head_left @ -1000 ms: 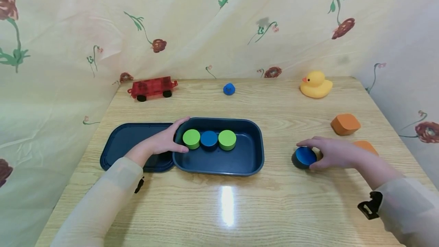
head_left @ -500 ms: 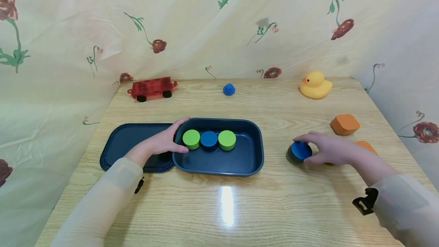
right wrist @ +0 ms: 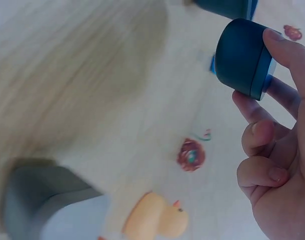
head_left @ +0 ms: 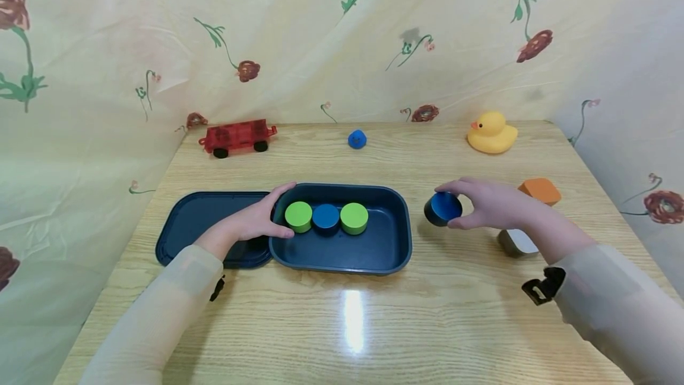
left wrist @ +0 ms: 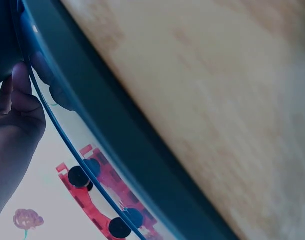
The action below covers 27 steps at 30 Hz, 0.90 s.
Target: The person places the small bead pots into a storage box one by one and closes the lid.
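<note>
Head view, right hand [head_left: 483, 204]: thumb and fingers pinch one dark-blue pot [head_left: 443, 209].
Dark-blue pot: just right of the box [head_left: 376, 251], whose long axis runs left-right; right hand nearer its right end.
Left hand [head_left: 251, 218]: thumb and forefinger spread against the box's left end, not clenched.
In box: two green pots [head_left: 298, 218] [head_left: 354, 219], one blue pot [head_left: 325, 217].
Left of box: one lid [head_left: 205, 212].
Right of box: one orange block [head_left: 541, 190], one pale-topped block [head_left: 518, 243].
</note>
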{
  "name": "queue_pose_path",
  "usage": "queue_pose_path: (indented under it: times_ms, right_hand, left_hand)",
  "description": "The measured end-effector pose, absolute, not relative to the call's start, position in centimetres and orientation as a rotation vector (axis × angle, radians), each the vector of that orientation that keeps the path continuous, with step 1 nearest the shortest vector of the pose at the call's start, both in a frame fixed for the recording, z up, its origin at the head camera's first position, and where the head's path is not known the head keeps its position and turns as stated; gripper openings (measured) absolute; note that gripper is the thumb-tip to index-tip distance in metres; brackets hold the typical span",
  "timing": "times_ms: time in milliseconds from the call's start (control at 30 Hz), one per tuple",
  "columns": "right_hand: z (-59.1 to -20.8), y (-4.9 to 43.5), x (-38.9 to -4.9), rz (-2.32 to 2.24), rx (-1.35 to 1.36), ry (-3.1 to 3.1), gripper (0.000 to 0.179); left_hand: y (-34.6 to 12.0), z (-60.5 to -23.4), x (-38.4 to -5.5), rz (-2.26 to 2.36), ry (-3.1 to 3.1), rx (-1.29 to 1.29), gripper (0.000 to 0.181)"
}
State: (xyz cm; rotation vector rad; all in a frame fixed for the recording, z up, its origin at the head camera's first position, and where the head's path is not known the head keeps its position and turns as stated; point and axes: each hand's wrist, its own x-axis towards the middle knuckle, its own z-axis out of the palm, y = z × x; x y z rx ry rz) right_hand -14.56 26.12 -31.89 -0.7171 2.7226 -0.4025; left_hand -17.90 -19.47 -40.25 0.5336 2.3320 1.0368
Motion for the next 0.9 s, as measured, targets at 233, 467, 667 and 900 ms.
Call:
queue_pose_path:
  times_ms: [233,467,667,900]
  right_hand:
    - [-30.8,23.8,-15.9,-0.435,-0.776,2.708,0.064]
    - [-30.6,21.2,-16.9,-0.423,-0.856,2.681,0.062]
    - [-31.0,19.3,-17.2,-0.359,-0.896,2.682,0.062]
    - [-32.0,18.0,-17.3,-0.378,-0.941,2.673,0.060]
  left_hand:
    - [-19.4,-40.2,-17.9,1.037,2.333,0.537,0.099]
    - [-19.5,-40.3,-17.9,1.039,2.327,0.534,0.099]
    - [-19.5,-40.3,-17.9,1.033,2.326,0.529,0.100]
    - [-19.5,-40.3,-18.0,1.024,2.328,0.530,0.100]
